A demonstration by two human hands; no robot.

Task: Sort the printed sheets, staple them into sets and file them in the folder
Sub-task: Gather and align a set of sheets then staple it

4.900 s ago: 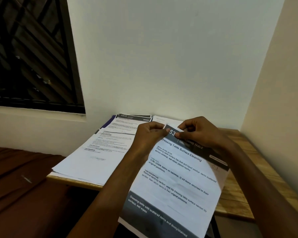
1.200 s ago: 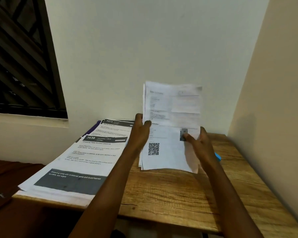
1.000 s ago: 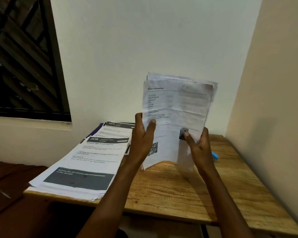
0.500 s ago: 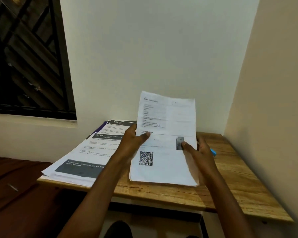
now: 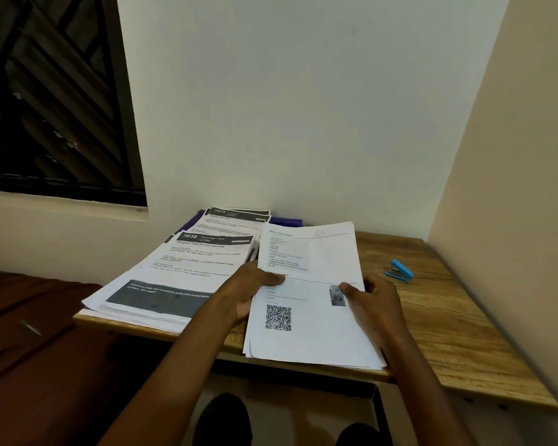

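Note:
A thin set of white printed sheets with a QR code (image 5: 306,297) lies flat near the front edge of the wooden table (image 5: 458,333). My left hand (image 5: 248,291) grips its left edge, thumb on top. My right hand (image 5: 371,300) holds its right edge, thumb on the page. To the left lies a larger pile of printed sheets (image 5: 174,278) with dark headers. A purple folder (image 5: 284,220) peeks out behind the piles at the wall. A small blue stapler (image 5: 399,270) lies on the table to the right.
Walls close off the table at the back and on the right. A dark barred window (image 5: 52,98) is at upper left. A dark brown surface (image 5: 29,349) adjoins the table on the left. My feet show below the table edge.
The set was held upright in both hands above the table a second ago. Now it has come down and lies flat at the table's front edge, still held at both sides.

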